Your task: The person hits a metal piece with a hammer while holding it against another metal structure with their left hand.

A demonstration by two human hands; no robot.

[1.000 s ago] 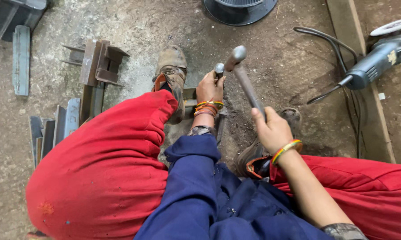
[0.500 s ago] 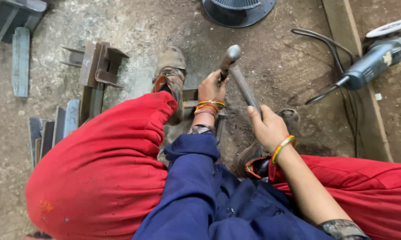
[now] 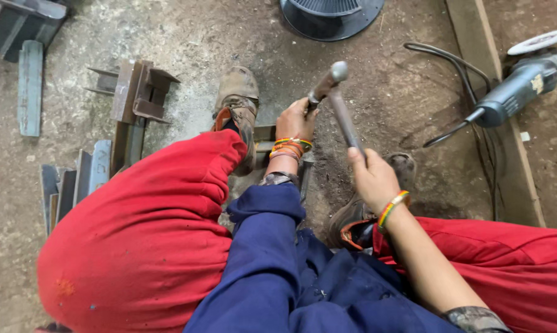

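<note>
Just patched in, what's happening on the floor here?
A person in red trousers and a blue top crouches over the dirt floor. The right hand grips a hammer by its handle, head raised. The left hand holds a short metal rod, maybe a chisel, close by the hammer head, over a metal piece beside the boot. An angle grinder lies to the right, cut steel sections to the left.

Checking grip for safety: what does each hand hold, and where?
Right hand grips the hammer low on its handle; left hand holds a chisel-like tool by its shaft.
</note>
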